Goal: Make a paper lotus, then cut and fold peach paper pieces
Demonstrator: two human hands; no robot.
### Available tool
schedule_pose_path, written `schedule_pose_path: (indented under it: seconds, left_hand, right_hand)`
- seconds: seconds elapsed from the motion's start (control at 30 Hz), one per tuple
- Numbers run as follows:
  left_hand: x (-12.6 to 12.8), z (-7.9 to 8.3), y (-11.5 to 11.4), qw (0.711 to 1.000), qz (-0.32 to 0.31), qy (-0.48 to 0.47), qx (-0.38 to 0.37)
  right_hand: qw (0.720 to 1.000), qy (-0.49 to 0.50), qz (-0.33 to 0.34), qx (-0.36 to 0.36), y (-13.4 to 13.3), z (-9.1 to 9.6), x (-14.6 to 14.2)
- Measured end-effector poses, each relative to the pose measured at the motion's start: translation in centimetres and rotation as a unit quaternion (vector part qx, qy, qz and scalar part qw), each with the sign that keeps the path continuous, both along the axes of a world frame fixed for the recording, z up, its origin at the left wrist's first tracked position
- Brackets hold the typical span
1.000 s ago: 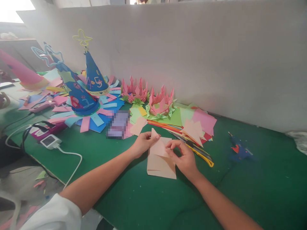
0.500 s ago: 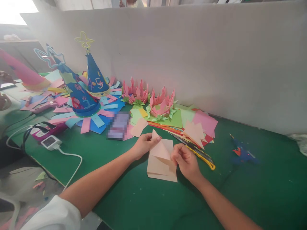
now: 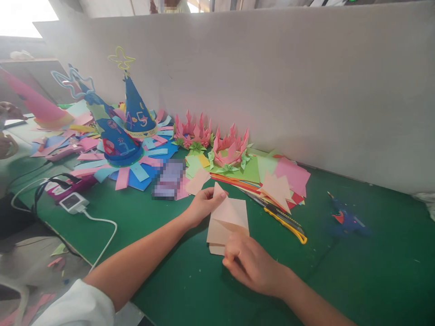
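Observation:
A pale peach sheet of folded paper lies on the green table in front of me, its upper left part folded to a point. My left hand pinches that pointed flap near the top, thumb on the paper. At the lower right of the sheet my right hand is closed, fingers curled at the bottom edge and covering that corner. A cutter with a yellow handle lies to the right of the paper. Just behind it are folded peach paper pieces on a stack of coloured sheets.
Two pink paper crowns and blue cone hats stand along the grey partition. A blurred phone, a white charger with its cable, and a blue glue gun lie around. Another person's hand shows far left.
My right hand has moved down and left, from the paper's right side to its bottom edge. The left hand keeps its hold on the pointed flap.

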State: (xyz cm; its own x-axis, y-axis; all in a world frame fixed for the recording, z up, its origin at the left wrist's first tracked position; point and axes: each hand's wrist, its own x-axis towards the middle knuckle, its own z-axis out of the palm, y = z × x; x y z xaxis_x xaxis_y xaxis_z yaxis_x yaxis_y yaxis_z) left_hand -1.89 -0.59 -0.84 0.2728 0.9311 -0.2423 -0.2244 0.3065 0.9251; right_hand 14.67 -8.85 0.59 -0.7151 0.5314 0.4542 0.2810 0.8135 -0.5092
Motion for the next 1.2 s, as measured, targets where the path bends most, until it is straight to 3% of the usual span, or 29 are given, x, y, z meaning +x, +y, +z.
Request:
schedule_pose_path:
  seconds: [0.13, 0.23, 0.3, 0.4, 0.5, 0.6, 0.7, 0.83, 0.93, 1.03, 1.2]
  left_hand:
    - [-0.3, 0.1, 0.2, 1.000, 0.008, 0.007, -0.010]
    - [-0.5, 0.0, 0.4, 1.000, 0.021, 0.000, -0.013]
    - [-0.6, -0.1, 0.5, 1.000, 0.026, -0.015, -0.005]
    - [-0.8, -0.3, 0.7, 0.999, 0.039, -0.034, 0.010]
    - [-0.8, -0.2, 0.8, 0.998, 0.044, -0.036, 0.014]
    - [-0.8, 0.1, 0.7, 0.999, 0.028, -0.032, 0.027]
    - [-0.6, 0.4, 0.4, 0.999, -0.004, -0.035, 0.032]
    - [-0.5, 0.5, 0.2, 0.998, -0.037, -0.021, 0.044]
    - [-0.7, 0.5, 0.3, 0.997, -0.055, 0.001, 0.054]
    - [-0.8, 0.5, 0.5, 0.996, -0.063, 0.017, 0.058]
    - [-0.5, 0.3, 0.5, 0.997, -0.023, 0.036, 0.066]
  right_hand:
    - [0.989, -0.059, 0.119, 0.065, -2.7, 0.6, -1.8]
    - [0.984, -0.082, 0.130, 0.095, -2.4, 0.9, -1.4]
    - [0.991, -0.054, 0.028, 0.120, -0.2, 0.8, 0.3]
    - [0.964, -0.078, -0.229, 0.107, 3.9, -0.1, 3.6]
    - [0.957, -0.076, -0.274, 0.065, 6.1, -0.8, 5.6]
    - [0.950, 0.006, -0.312, -0.030, 6.4, -0.5, 5.6]
    - [0.921, 0.118, -0.314, -0.198, 6.9, 0.4, 4.4]
    - [0.867, 0.183, -0.251, -0.389, 7.9, 0.3, 2.4]
    - [0.804, 0.232, -0.217, -0.503, 7.4, -0.8, 1.2]
    - [0.762, 0.252, -0.180, -0.569, 6.3, -1.4, 0.8]
    - [0.739, 0.222, -0.130, -0.623, 5.7, -1.2, 1.1]
